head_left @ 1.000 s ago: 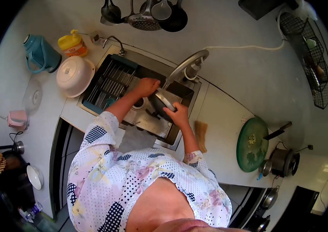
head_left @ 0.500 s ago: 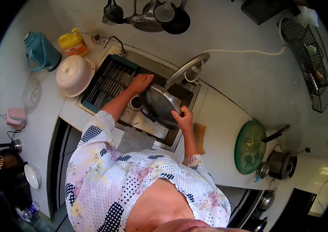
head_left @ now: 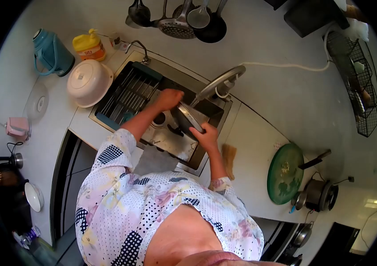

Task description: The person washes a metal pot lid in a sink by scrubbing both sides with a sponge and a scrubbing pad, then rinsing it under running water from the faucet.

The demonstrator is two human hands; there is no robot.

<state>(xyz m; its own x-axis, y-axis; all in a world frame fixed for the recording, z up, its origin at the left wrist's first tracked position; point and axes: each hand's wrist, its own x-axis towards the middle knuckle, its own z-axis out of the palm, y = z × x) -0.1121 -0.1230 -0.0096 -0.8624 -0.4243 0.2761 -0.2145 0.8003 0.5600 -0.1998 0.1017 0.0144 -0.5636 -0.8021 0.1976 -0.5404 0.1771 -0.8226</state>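
A round pot lid with a metal rim and a dark knob is held over the sink, tilted so that it shows nearly edge-on. My right hand grips its lower right rim, thumb on the near face. At the upper left rim my left hand is closed with its fingers curled; whether a cloth or scrubber is inside it is hidden. Just beyond the lid, the curved faucet points its spout down towards it.
A dish rack spans the sink's left side, beside an upturned pink basin. Behind stand a yellow bottle and a blue thermos. To the right lie a brown cloth and a green cutting board. Ladles hang above.
The lid has turned from showing its broad face to nearly edge-on. Both hands have shifted slightly with it, still at the rim. The whole view has moved a little.
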